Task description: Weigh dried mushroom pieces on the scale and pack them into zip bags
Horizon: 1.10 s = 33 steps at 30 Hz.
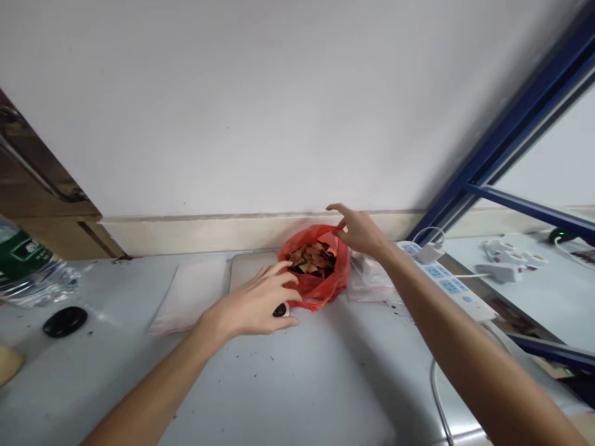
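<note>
A red plastic bag [320,286] full of brown dried pieces [312,258] sits on the grey table [297,378] against the white wall. My left hand [253,303] rests at the bag's near left edge, fingers spread, partly over a small silver scale [248,267] with a dark button. My right hand [357,230] is at the bag's far right rim, thumb and a finger pinching the red plastic while the other fingers stretch out.
A stack of clear zip bags [188,294] lies left of the scale, and another clear bag [369,282] lies right of the red one. A white power strip [444,282] runs along the right. A black cap [65,321] and a water bottle [28,266] lie far left.
</note>
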{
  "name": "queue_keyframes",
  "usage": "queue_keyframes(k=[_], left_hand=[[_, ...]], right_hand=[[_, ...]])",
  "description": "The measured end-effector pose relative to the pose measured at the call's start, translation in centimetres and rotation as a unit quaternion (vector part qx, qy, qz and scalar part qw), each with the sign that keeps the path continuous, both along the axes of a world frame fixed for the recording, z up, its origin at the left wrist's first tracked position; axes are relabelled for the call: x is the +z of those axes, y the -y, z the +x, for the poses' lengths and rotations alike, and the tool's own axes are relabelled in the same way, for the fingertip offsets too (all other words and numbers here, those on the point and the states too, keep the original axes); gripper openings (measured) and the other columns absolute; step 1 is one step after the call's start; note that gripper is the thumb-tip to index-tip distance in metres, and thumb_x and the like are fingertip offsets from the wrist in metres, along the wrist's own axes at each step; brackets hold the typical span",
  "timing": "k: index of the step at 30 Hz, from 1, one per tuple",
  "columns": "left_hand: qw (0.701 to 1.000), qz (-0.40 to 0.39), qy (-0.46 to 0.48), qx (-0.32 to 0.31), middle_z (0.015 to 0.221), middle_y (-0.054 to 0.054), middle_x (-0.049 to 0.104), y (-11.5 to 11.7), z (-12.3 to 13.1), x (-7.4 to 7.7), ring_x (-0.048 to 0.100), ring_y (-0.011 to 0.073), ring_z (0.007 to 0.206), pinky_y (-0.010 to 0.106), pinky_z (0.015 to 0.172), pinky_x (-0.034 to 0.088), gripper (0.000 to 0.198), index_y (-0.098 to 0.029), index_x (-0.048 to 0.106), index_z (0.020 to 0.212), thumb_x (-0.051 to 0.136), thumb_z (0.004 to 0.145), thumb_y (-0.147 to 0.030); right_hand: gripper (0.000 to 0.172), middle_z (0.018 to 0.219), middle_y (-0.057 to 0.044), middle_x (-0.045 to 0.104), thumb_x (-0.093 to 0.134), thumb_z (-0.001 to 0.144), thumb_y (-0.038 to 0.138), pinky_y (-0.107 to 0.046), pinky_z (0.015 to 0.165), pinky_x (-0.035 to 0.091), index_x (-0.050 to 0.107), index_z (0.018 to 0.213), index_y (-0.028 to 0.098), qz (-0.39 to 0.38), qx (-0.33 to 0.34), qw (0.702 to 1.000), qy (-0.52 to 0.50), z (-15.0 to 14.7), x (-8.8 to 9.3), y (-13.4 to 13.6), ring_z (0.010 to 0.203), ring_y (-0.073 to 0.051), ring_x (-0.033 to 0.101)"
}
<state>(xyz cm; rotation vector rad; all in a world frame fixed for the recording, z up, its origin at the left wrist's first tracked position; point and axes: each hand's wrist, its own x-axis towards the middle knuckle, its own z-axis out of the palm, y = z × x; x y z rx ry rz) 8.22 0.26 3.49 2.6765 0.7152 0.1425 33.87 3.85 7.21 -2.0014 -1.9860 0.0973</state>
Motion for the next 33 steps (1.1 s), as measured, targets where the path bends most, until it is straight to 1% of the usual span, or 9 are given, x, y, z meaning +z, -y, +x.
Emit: queue_keyframes(k=[4,6,9,11,15,20,26,31,33], left_hand=[[1.000,-0.016,0.009,0.012,0.145,0.006,0.060,-0.6,-0.8,0.7,0.031,0.0295,0.152,0.044,0.121,0.037,0.027,-0.027,0.073,0.121,0.067,0.095,-0.033],[0.999,-0.020,0.014,0.027,0.145,0.005,0.060,-0.8,-1.4,1.3,0.033,0.0282,0.151,0.042,0.119,0.040,0.025,-0.028,0.073,0.119,0.061,0.098,-0.035],[0.998,-0.015,0.025,0.048,0.141,0.004,0.061,-1.2,-2.6,2.2,0.041,0.0268,0.144,0.040,0.115,0.042,0.026,-0.027,0.073,0.116,0.054,0.101,-0.036],[0.997,-0.016,0.030,0.065,0.142,0.003,0.060,-1.4,-3.3,2.6,0.045,0.0266,0.141,0.039,0.112,0.044,0.029,-0.029,0.072,0.116,0.050,0.101,-0.039],[0.994,-0.020,0.020,0.106,0.148,0.002,0.053,-1.8,-4.4,3.0,0.045,0.0278,0.140,0.039,0.107,0.047,0.034,-0.032,0.068,0.124,0.047,0.099,-0.042],[0.991,-0.014,0.010,0.136,0.150,0.002,0.051,-1.9,-5.1,3.4,0.048,0.0291,0.137,0.039,0.106,0.048,0.038,-0.032,0.067,0.128,0.046,0.098,-0.042],[0.986,-0.024,-0.013,0.165,0.152,0.002,0.050,-2.0,-5.4,3.6,0.048,0.0294,0.137,0.040,0.106,0.047,0.040,-0.033,0.065,0.131,0.047,0.097,-0.043],[0.987,-0.024,-0.008,0.158,0.151,0.003,0.051,-2.0,-5.5,3.7,0.048,0.0287,0.137,0.040,0.110,0.044,0.040,-0.031,0.066,0.131,0.047,0.097,-0.041],[0.987,-0.025,-0.008,0.160,0.152,0.004,0.050,-1.9,-5.5,3.8,0.048,0.0285,0.137,0.040,0.110,0.044,0.041,-0.031,0.065,0.132,0.047,0.096,-0.040]], right_hand=[[0.035,0.100,-0.011,0.077,0.060,0.085,0.016,-0.030,0.075,0.047,0.067,0.120,0.018,0.067,0.008,0.998,-0.002,-1.4,1.2,0.9,0.087,-0.024,0.069],[0.015,0.088,-0.008,0.075,0.059,0.087,0.021,-0.028,0.068,0.044,0.070,0.096,0.018,0.006,0.038,0.999,0.017,-2.6,0.9,1.5,0.077,-0.021,0.066],[0.019,0.078,-0.006,0.072,0.065,0.088,0.034,-0.027,0.058,0.038,0.067,0.077,0.019,-0.167,0.081,0.980,0.079,-4.2,-0.2,1.7,0.071,-0.020,0.062],[0.025,0.089,-0.008,0.074,0.069,0.087,0.043,-0.027,0.058,0.038,0.069,0.085,0.018,-0.221,0.059,0.969,0.097,-5.1,-0.9,1.3,0.078,-0.021,0.064],[0.042,0.112,-0.012,0.074,0.069,0.087,0.049,-0.026,0.059,0.042,0.067,0.113,0.016,-0.242,-0.005,0.967,0.078,-6.4,-1.3,0.1,0.092,-0.024,0.068],[0.028,0.096,-0.010,0.076,0.076,0.080,0.035,-0.025,0.052,0.043,0.072,0.100,0.018,-0.290,-0.013,0.954,0.075,-7.1,-1.0,-1.6,0.079,-0.022,0.070],[0.029,0.087,-0.008,0.076,0.072,0.079,0.026,-0.027,0.052,0.045,0.073,0.107,0.016,-0.319,0.002,0.945,0.072,-7.3,-1.8,-2.3,0.074,-0.023,0.070],[0.066,0.084,-0.006,0.077,0.060,0.083,0.010,-0.025,0.051,0.045,0.051,0.147,0.018,-0.329,0.009,0.942,0.068,-7.5,-1.5,-1.5,0.072,-0.021,0.072],[0.071,0.088,-0.006,0.078,0.062,0.082,0.009,-0.025,0.051,0.047,0.047,0.151,0.021,-0.334,0.012,0.940,0.068,-7.3,-1.5,-1.3,0.072,-0.022,0.072]])
